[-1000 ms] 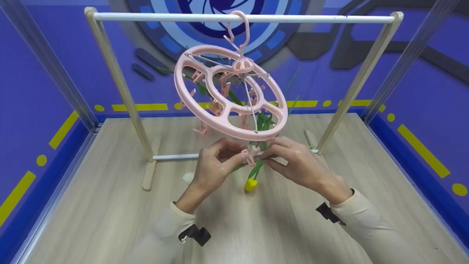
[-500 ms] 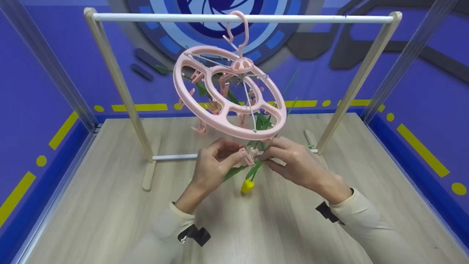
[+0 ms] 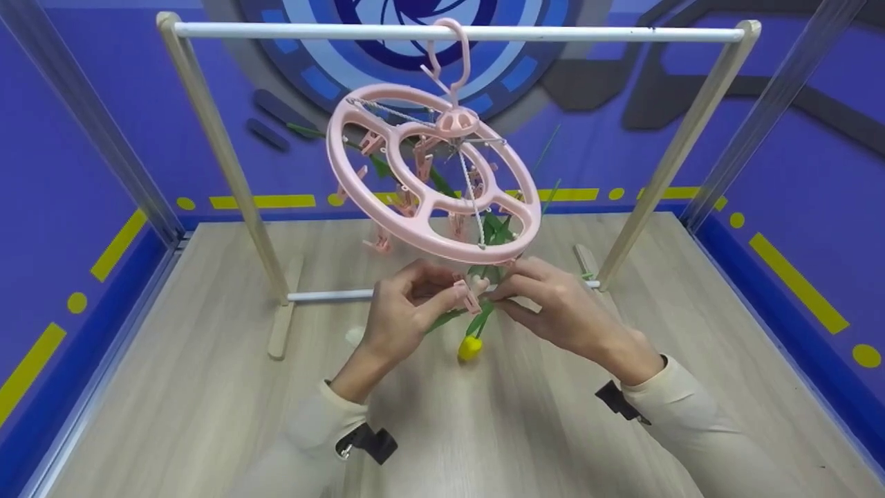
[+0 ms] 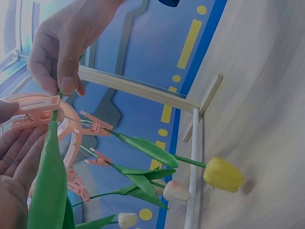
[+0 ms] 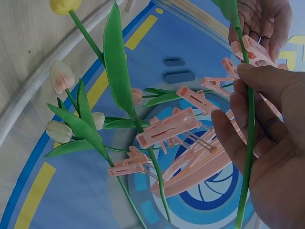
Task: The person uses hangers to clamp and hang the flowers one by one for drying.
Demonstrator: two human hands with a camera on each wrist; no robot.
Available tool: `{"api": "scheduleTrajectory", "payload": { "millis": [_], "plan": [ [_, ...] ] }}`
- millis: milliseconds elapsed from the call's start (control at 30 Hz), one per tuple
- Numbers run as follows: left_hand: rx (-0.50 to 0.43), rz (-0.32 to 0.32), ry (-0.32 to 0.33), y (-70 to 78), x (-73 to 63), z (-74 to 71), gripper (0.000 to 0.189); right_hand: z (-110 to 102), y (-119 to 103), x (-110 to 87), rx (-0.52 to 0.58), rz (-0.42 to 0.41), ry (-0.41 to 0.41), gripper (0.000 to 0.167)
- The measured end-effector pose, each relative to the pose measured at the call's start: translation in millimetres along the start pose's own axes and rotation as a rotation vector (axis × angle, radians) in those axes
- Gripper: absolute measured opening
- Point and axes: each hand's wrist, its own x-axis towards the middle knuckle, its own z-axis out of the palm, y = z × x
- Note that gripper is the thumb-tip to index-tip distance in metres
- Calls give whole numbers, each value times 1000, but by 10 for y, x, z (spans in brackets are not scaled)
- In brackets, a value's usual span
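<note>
My left hand [image 3: 404, 304] pinches a pink clothespin [image 3: 469, 297] that hangs below the front of the round pink drying hanger [image 3: 429, 242]. Between thumb and fingers, my right hand [image 3: 553, 301] holds a green artificial flower stem [image 5: 250, 119]. That stem runs across the clothespin's tip in both wrist views, its broad leaf [image 4: 50, 176] extending past my left fingers. Its bloom is outside both wrist views. Behind the hands, a yellow tulip [image 4: 224, 175] hangs head-down from another clothespin [image 4: 97, 125].
Pale tulips, including a pinkish one [image 4: 176, 191], hang from other clips. The hanger tilts, hooked on the white rail [image 3: 588, 34] of a wooden stand [image 3: 664, 159]. A white bar [image 3: 332, 296] crosses low over the table [image 3: 207, 415]. A white bloom [image 3: 354, 336] shows beside my left wrist.
The yellow tulip has swung left and partly back. The white bloom beside my left wrist went out of sight and shows again. Both hands stay nearly in place, with the clothespin tilting slightly.
</note>
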Motion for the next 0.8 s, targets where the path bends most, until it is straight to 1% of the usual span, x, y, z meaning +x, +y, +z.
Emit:
{"api": "scheduleTrajectory", "payload": {
  "millis": [67,267,400,600,800],
  "plan": [
    [-1,-14,1,3,-2,-2,22,4,1,-1,-5,3,0,34],
    [-45,-72,16,18,11,-9,24,3,-12,19,-42,-13,24,37],
    [-28,-70,30,38,19,-20,25,-47,-52,28,-76,-4,67,39],
    [-39,-54,44,61,34,-43,26,-171,-101,16,-112,51,195,36],
    [-90,-41,50,93,48,-79,27,-349,-110,-26,-150,120,362,35]
  ]
}}
